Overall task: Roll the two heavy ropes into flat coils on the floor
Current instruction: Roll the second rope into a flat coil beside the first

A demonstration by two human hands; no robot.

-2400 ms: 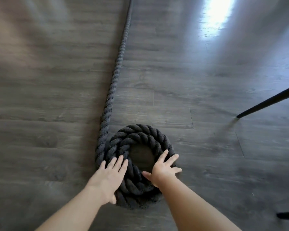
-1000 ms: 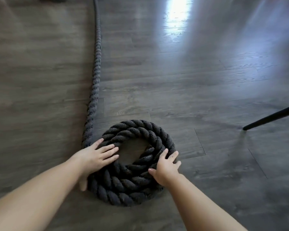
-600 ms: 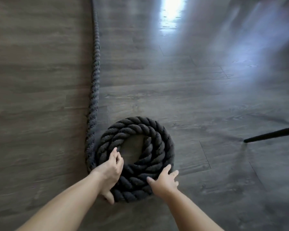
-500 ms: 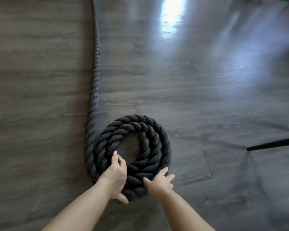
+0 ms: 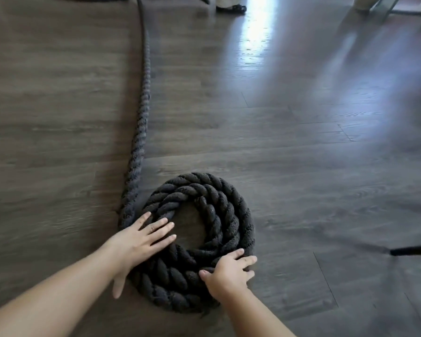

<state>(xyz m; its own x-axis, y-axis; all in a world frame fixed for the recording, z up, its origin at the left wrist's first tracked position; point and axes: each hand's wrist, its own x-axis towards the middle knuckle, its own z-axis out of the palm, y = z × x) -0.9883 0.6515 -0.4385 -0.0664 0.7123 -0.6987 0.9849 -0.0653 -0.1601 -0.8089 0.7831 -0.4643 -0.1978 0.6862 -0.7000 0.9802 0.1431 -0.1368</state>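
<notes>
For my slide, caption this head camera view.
Both hands, left and right, press flat on a partly wound rope coil on the floor.

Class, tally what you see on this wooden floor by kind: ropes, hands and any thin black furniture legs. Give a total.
Thick dark twisted rope: 1
Bare hands, left hand and right hand: 2
Thin black furniture leg: 1
Total: 4

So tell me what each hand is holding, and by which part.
Neither hand grips anything. The left hand presses flat on the rope coil's near-left turns; the right hand rests on its near-right outer edge.
</notes>
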